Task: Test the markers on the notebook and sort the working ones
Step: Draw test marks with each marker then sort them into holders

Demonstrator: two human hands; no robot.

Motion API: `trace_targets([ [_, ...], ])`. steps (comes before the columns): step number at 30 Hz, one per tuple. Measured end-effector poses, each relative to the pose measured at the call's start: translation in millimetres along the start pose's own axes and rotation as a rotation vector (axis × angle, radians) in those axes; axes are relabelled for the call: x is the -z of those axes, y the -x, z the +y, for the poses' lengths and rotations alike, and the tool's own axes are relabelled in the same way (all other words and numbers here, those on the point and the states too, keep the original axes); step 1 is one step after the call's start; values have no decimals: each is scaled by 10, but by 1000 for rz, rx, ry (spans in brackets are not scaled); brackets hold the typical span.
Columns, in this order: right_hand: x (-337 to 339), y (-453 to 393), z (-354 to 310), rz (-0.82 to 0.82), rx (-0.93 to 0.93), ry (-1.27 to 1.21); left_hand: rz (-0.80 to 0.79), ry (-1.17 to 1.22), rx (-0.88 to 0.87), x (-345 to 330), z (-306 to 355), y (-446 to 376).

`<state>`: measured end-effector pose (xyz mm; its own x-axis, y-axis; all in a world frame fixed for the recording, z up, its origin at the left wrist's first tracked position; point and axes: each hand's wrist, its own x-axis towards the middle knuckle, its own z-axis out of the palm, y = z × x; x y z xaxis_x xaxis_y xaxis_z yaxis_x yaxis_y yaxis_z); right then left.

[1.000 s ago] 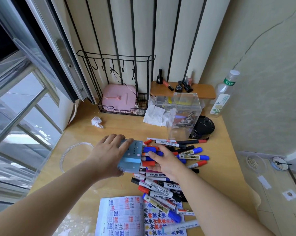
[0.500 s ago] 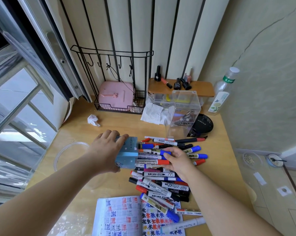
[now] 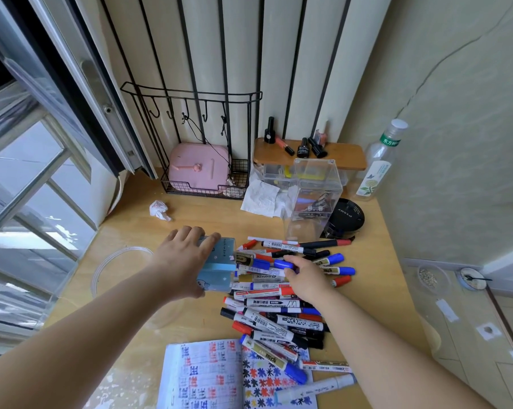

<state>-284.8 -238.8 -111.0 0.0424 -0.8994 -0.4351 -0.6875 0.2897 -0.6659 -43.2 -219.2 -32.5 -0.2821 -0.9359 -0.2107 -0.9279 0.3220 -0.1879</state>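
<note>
A heap of red, blue and black markers (image 3: 278, 308) lies on the wooden table (image 3: 373, 293). My left hand (image 3: 181, 261) grips a light blue box (image 3: 219, 267) lying on its side at the heap's left edge, mouth toward the markers. My right hand (image 3: 308, 276) rests on the heap with its fingers curled around a blue-capped marker (image 3: 281, 264) next to the box's mouth. An open notebook (image 3: 213, 376) covered in red and blue test marks lies at the near edge, with several markers on its right page.
A clear plastic box (image 3: 314, 199) stands behind the heap beside a black round case (image 3: 346, 216). Further back are a wire rack with a pink case (image 3: 199, 169), a wooden shelf (image 3: 338, 152), a bottle (image 3: 379, 166), tissues (image 3: 261, 199) and a crumpled paper (image 3: 159, 209).
My right hand has slid left over the heap and closed on a blue-capped marker near the box's mouth. My left hand has kept its grip on the box.
</note>
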Motion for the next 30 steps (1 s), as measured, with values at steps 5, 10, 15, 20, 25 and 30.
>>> trace_targets([
  [5,-64,51,-119,-56,260,175,18,24,-20,-18,52,21],
  [10,-242,-30,-293,-85,385,546,82,65,-67,-5,62,71],
  [15,-153,-27,-168,-10,343,718,58,33,-17,55,-3,98],
  [20,20,59,-3,-48,295,739,61,90,25,57,-26,72],
  [25,51,178,43,-88,295,569,92,152,12,76,88,76],
  [30,59,300,36,-32,271,296,150,239,16,113,153,156],
])
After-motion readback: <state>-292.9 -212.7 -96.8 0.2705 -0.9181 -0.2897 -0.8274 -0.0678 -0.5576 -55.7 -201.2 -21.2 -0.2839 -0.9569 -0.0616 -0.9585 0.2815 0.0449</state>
